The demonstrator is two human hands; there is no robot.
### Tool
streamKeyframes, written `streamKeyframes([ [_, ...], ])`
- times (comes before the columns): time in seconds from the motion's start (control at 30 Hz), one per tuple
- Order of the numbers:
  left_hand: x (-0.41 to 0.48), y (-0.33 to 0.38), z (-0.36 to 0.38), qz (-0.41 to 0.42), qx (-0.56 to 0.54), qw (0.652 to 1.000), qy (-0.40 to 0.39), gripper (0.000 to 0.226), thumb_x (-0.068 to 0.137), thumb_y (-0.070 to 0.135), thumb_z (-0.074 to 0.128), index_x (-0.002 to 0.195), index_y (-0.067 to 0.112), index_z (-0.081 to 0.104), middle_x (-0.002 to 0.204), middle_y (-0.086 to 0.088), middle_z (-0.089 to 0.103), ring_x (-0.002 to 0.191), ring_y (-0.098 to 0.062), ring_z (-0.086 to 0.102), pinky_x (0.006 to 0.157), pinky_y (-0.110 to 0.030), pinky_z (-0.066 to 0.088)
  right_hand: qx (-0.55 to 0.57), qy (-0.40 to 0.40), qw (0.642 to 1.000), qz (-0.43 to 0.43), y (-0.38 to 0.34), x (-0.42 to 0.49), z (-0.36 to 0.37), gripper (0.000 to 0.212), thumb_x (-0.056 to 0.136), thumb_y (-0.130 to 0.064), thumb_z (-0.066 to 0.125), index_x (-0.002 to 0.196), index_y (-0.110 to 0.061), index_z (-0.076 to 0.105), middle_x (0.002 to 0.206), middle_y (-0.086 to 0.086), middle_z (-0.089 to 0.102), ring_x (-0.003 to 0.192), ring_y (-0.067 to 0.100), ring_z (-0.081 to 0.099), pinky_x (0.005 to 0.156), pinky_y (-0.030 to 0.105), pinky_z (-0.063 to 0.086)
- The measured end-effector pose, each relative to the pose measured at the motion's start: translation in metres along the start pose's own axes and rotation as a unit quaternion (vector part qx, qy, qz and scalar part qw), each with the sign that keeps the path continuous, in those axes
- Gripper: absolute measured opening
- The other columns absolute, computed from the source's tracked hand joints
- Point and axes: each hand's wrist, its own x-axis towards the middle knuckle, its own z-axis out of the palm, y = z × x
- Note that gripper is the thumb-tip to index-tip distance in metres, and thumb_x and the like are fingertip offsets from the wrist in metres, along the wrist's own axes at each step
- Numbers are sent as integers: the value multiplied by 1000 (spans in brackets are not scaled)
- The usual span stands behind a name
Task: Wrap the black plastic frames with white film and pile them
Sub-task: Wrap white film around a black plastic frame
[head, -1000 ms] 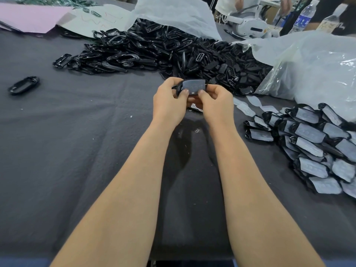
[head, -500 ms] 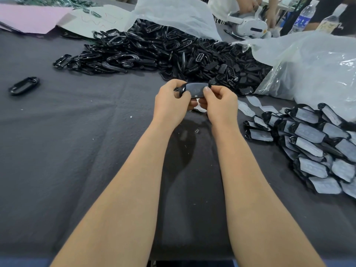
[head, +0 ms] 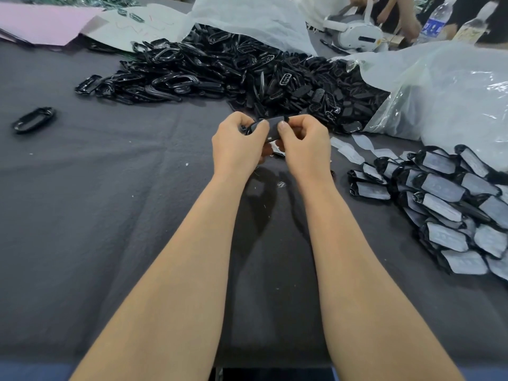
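My left hand and my right hand hold one black plastic frame between them above the table's middle, thumbs pressed on its top face. Fingers curl round both ends, so most of the frame is hidden. A big heap of bare black frames lies just beyond my hands. At the right a pile of wrapped frames shows white film on black. Strips of white film lie between that pile and my right hand.
A single black frame lies alone at the far left on the grey cloth. White plastic bags bulge at the back right. Pink paper, a white headset and water bottles sit at the back.
My thumbs have slid closer together over the frame's top face, and both hands have drawn slightly nearer each other. The piles have not moved.
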Motion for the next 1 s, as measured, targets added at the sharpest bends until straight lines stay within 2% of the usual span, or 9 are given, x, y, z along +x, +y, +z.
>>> streamKeyframes([
  [0.13,0,-1,2,-9,-19,1000,-9,20,91,19,58,72,21,52,76,-4,66,55,-7,67,52,-23,54,14,12,1000,20,1,1,0,4,92,-14,58,89,-14,57,81,1,63,88,27,66,87,43,52],
  [0.2,1,-1,2,-12,-28,999,-18,20,93,18,57,74,21,53,79,-7,67,56,-9,67,53,-23,53,16,19,999,25,1,1,0,3,91,-17,60,91,-15,58,86,2,64,90,24,65,87,41,52],
  [0.33,1,-2,2,5,-1,999,-45,20,95,19,57,76,23,53,82,-7,69,68,-16,70,58,-25,56,34,18,998,48,3,0,1,16,86,-25,67,94,-14,58,94,4,65,93,25,65,88,43,52],
  [0.47,1,-4,3,16,27,998,-61,15,95,18,57,81,21,54,90,-15,70,74,-24,71,65,-34,60,50,20,996,76,5,1,1,15,84,-25,69,85,-19,56,86,-2,62,91,22,64,87,43,53],
  [0.7,0,-3,3,22,26,997,-65,12,95,18,57,83,19,55,89,-13,70,71,-21,71,60,-28,59,71,49,992,88,6,2,0,11,84,-21,63,76,-17,57,73,-4,59,73,14,57,76,37,50],
  [0.8,0,-2,3,19,24,997,-68,11,96,18,56,85,19,55,91,-14,69,73,-22,71,60,-27,58,92,50,989,100,6,3,0,17,86,-18,62,70,-19,55,66,-6,57,64,9,53,70,32,48],
  [1.0,-2,-1,4,20,21,996,-81,12,96,18,57,84,22,55,91,-10,70,76,-20,71,58,-22,56,107,65,984,126,6,5,-1,22,86,-17,56,64,-18,52,63,-5,53,70,15,52,73,38,46],
])
